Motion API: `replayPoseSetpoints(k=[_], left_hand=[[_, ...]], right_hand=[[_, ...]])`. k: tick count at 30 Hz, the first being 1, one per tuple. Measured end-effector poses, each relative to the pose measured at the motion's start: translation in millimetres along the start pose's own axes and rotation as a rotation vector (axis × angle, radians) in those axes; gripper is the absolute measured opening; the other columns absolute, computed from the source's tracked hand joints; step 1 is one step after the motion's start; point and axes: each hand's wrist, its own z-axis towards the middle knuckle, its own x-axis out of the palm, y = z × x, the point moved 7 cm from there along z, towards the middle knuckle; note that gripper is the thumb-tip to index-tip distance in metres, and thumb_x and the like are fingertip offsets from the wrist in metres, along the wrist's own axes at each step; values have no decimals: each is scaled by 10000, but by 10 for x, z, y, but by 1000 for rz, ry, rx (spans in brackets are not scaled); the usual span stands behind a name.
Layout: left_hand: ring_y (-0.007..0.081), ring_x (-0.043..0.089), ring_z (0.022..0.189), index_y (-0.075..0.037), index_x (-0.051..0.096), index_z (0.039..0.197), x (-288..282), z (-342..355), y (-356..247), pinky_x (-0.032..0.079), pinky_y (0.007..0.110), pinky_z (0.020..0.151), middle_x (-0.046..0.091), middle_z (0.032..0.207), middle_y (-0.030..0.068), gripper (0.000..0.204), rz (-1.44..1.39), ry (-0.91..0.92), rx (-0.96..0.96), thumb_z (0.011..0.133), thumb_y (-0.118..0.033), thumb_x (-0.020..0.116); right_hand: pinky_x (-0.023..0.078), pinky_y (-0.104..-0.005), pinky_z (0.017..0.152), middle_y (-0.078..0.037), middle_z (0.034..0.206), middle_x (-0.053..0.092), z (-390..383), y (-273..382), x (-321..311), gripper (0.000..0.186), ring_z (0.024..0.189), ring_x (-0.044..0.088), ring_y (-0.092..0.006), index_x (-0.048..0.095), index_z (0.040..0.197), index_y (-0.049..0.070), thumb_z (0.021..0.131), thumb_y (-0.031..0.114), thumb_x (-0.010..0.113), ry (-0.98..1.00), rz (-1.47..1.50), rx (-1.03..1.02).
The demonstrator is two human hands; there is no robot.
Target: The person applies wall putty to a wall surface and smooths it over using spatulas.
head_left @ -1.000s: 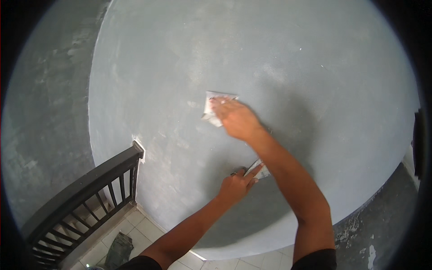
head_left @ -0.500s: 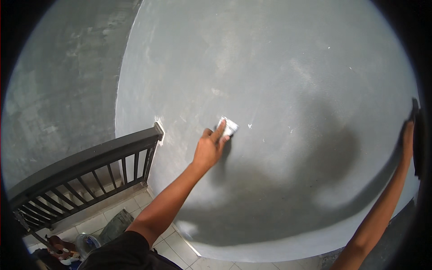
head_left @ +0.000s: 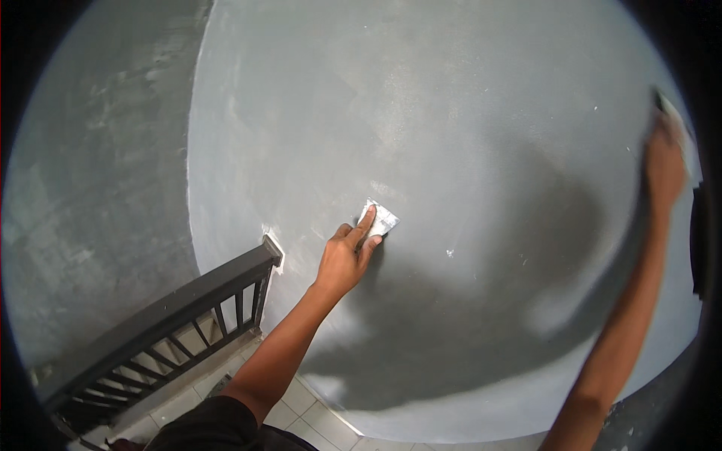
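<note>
Left hand [head_left: 344,259]: thumb and fingers pinched on a small, flat, white-smeared blade-like tool [head_left: 383,220], positioned before the smooth grey painted wall [head_left: 466,150]; contact unconfirmed. Right hand [head_left: 665,165]: raised toward the wall's right side, at a pale, flat, sheet-like piece [head_left: 681,134]; blurred, so finger closure cannot be determined. Work judged partial: much of the surface reads even grey, yet chalky whitish patches [head_left: 397,113] and a white fleck [head_left: 450,253] show. No container is discernible.
</note>
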Motion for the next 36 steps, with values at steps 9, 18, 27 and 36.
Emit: replayPoseSetpoints(k=[9, 18, 27, 36], left_hand=[[253, 523, 577, -122, 537, 1409, -233, 137, 808, 463, 381, 566, 535, 723, 131, 511, -19, -21, -54, 931, -240, 674], [258, 561, 607, -139, 563, 1387, -359, 264, 994, 480, 385, 579, 572, 781, 141, 493, -66, 27, 32, 916, -215, 687], [199, 500, 594, -146, 575, 1380, -381, 286, 1179, 452, 332, 546, 542, 747, 110, 540, -96, 72, -19, 868, -159, 743], [221, 490, 598, -201, 585, 1373, -400, 353, 1237, 454, 346, 570, 522, 751, 114, 554, -92, 135, 42, 850, -164, 763]], right_hand=[[302, -381, 1169, -189, 1423, 501, -2491, 3776, -550, 469, 1346, 460, -272, 519, 1347, -8, 897, 120, 503, 366, 733, -955], [516, -474, 868, -194, 1328, 578, 177, 1205, 138, 503, 1079, 641, -370, 462, 1426, 87, 923, 107, 470, 191, 77, 68], [388, -398, 1103, -167, 1398, 537, -2132, 3998, -180, 526, 1280, 526, -289, 470, 1403, 19, 881, 52, 523, 290, 688, -596], [356, -432, 1121, -177, 1463, 476, -136, 2978, 212, 473, 1321, 473, -358, 471, 1415, 29, 944, 63, 453, 97, 303, -280]])
